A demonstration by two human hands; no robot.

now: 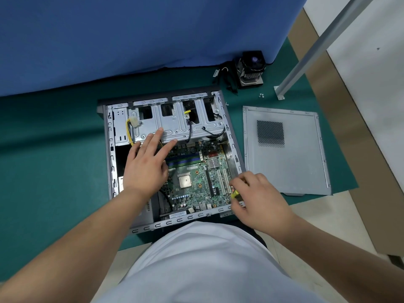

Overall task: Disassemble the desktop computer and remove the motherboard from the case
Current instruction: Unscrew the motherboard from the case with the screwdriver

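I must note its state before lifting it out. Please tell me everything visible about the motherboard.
The motherboard is a green circuit board lying flat inside the open case. Its bare silver CPU, blue memory slots, white expansion slots and a small finned heatsink show. The left hand covers its left part; the right hand holds something yellow at its right edge.

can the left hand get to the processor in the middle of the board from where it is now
Probably yes. The left hand lies open over the board's left part, fingers toward the drive cage; the bare processor sits just beside its palm, uncovered, with the cooler already out on the mat.
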